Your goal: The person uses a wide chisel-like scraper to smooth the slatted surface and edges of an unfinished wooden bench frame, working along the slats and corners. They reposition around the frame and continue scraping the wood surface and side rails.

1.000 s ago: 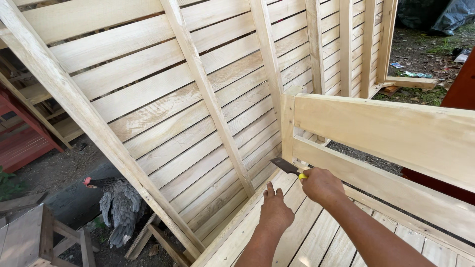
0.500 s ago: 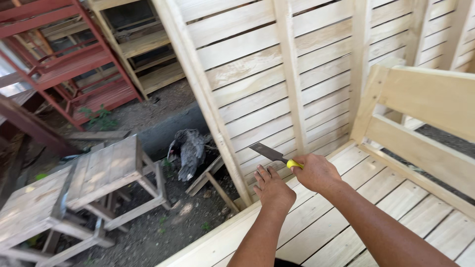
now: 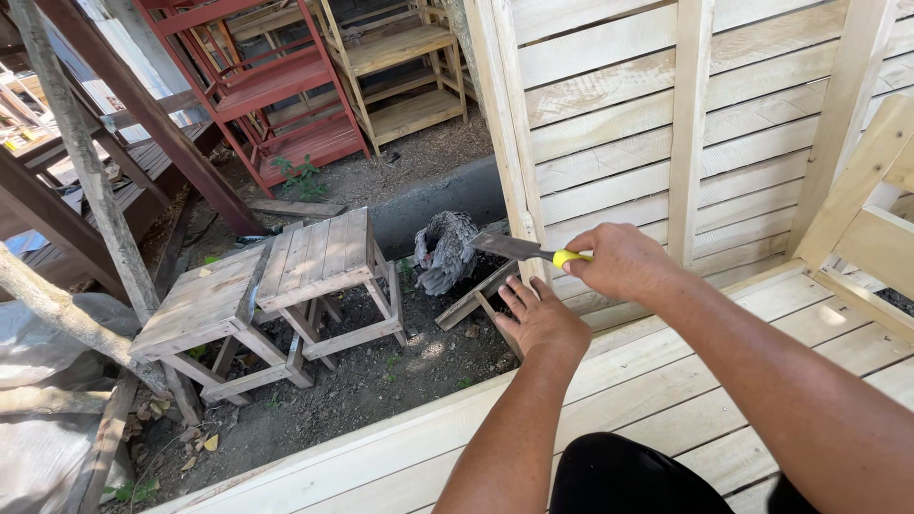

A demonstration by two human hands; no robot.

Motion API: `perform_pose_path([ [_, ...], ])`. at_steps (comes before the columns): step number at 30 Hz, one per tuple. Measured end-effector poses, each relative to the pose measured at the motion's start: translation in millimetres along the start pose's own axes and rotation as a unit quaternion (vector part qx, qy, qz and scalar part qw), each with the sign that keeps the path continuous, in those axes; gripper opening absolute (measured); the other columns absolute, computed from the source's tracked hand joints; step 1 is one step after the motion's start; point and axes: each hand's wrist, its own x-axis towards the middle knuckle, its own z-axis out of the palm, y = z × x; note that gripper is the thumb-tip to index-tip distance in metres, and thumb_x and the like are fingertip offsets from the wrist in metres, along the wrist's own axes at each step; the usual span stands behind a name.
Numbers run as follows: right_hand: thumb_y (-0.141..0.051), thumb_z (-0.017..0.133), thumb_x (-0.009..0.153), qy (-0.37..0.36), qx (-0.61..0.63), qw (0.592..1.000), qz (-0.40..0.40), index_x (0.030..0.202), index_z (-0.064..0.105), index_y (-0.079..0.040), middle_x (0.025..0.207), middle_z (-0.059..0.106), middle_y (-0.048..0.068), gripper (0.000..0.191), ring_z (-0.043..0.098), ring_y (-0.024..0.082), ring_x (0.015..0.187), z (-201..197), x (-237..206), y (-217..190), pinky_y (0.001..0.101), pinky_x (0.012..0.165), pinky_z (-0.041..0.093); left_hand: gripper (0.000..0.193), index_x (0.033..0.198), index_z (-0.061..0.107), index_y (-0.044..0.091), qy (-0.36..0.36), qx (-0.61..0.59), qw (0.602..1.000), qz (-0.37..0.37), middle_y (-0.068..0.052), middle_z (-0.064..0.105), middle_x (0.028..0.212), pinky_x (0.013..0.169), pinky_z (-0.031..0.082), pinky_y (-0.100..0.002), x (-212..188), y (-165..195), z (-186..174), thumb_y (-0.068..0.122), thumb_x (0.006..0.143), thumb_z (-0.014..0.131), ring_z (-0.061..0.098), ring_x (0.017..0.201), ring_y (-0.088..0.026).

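The right hand [image 3: 624, 262] is closed in a fist around the yellow handle of a flat steel-bladed scraper [image 3: 528, 250], with only a short stub of yellow showing past the knuckles and the grey blade pointing left toward the edge of the pale slatted wooden wall panel [image 3: 609, 133]. The left hand [image 3: 543, 319] holds nothing; its fingers are spread flat and pressed down just below the blade tip, near the corner post of that panel where it meets the pale plank deck [image 3: 666, 381]. Because the open hand lies so close under the tool, a slip of the blade off the post edge could carry it into those spread fingers, and the short, choked-up grip on the handle would likely give little leverage to check such a slip. The deck ends right there at a drop to bare dirt, so leaning weight onto the left palm at the rim could tip the person forward, or let the scraper fall to the ground below. A grey speckled hen [image 3: 446, 249] stands in the dirt just beneath the blade, beside loose wooden offcuts [image 3: 476, 303]; a dropped tool or flying chip could strike it. Further left, two small weathered slat-topped stools [image 3: 276, 281] sit well apart from the work, with red-painted shelving frames [image 3: 276, 86] behind.
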Motion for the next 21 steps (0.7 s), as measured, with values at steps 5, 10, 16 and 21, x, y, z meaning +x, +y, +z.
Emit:
perform_pose_path([
  [5,-0.040,0.074,0.087,0.029,-0.007,0.998,-0.062,0.117,0.080,-0.023,0.108,0.079,0.013,0.035,0.074,0.031,0.101,-17.1,-5.5,-10.5,0.0438,0.097,0.056,0.099,0.163,0.000,0.000,0.011,0.039,0.999,0.007,-0.027,-0.012,0.170,0.122,-0.001,-0.065,-17.6,17.2,-10.6,0.023,0.089,0.063,-0.017,0.157,-0.043],
  [10,-0.037,0.076,0.085,0.045,0.026,0.993,-0.103,0.116,0.079,-0.021,0.110,0.076,0.012,0.035,0.071,0.031,0.103,-7.1,-13.3,-37.7,0.0435,0.094,0.055,0.096,0.163,0.008,0.003,0.041,0.041,0.998,-0.035,-0.024,-0.008,0.172,0.125,0.003,-0.062,-29.1,-11.4,-38.6,0.031,0.090,0.063,-0.012,0.159,-0.040],
  [16,-0.036,0.073,0.090,-0.009,0.022,0.995,-0.101,0.117,0.079,-0.022,0.105,0.080,0.010,0.031,0.075,0.025,0.097,7.2,-26.9,-67.6,0.0413,0.091,0.058,0.089,0.163,0.009,0.002,0.074,0.046,0.993,-0.079,-0.026,-0.008,0.171,0.123,0.000,-0.064,-38.9,-46.3,-49.7,0.026,0.093,0.058,-0.015,0.158,-0.041],
  [21,-0.037,0.074,0.090,-0.007,0.007,0.984,-0.176,0.114,0.080,-0.022,0.105,0.078,0.009,0.030,0.073,0.027,0.098,23.9,-28.5,-110.5,0.0428,0.091,0.057,0.091,0.163,0.011,0.000,0.103,0.045,0.985,-0.130,-0.025,-0.006,0.171,0.123,0.001,-0.063,-51.6,-91.8,-76.7,0.027,0.091,0.060,-0.012,0.158,-0.041],
])
